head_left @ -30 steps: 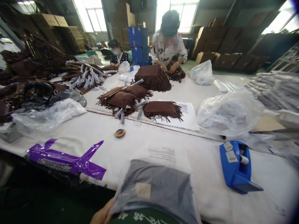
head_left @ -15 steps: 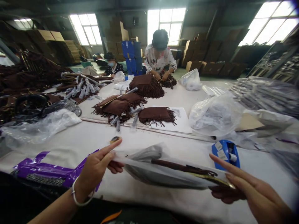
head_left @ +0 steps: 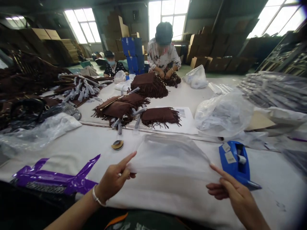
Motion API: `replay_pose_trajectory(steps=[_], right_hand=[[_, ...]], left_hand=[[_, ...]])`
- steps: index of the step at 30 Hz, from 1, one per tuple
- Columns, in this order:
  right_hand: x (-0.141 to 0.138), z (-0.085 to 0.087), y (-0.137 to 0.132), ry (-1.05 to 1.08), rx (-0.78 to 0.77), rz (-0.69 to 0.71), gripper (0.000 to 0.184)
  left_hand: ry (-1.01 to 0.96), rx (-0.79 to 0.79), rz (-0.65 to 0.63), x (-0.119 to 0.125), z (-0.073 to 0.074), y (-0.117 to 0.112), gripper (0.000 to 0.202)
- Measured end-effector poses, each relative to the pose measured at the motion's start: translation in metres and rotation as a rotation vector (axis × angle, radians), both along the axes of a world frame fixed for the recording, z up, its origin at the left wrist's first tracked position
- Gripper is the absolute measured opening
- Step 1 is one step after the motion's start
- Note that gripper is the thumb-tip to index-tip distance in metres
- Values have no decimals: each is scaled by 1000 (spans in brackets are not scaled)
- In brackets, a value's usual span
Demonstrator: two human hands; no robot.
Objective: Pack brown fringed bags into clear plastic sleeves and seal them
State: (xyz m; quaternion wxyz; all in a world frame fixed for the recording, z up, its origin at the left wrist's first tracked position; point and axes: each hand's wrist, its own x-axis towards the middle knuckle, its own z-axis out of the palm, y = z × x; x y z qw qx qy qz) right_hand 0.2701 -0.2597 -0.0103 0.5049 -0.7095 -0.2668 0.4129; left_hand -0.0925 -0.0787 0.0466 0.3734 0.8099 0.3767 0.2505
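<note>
A translucent plastic bag (head_left: 168,159) stretches between my two hands above the near part of the table. My left hand (head_left: 112,182) pinches its left edge between thumb and fingers, the index finger pointing forward. On the opposite edge, my right hand (head_left: 231,188) grips the plastic in the same way, its other fingers curled. Whatever the bag contains cannot be made out through the cloudy film. Just right of my right hand sits a blue tape dispenser (head_left: 224,156). A small round tin-like object (head_left: 117,145) lies beyond my left hand.
Purple tape strips (head_left: 45,177) cover a dark bundle at front left. Brown fringed bags (head_left: 157,115) lie mid-table, with crumpled clear plastic (head_left: 223,115) to their right. Stacked wrapped packages (head_left: 275,89) fill the right. Across the table a co-worker (head_left: 164,54) handles a brown fringed item.
The bag has tilted up and flattened between my hands; the brown item with a gold zipper seen in it before no longer shows. Both hands have shifted, the right one inward.
</note>
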Motion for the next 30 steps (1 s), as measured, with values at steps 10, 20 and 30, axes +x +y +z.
replay_pose_trajectory(steps=[10,20,30], right_hand=[[-29,-129,-20,-933,141,34,55],[-29,-124,-5,-591,363,-96,28],[-27,-132,-13,-696,441,-82,28]], left_hand=[[429,540,35,-4,-96,-30,57],[264,604,-900,158,-84,-68,28],[473,533,-629,248,-138,-66,26]])
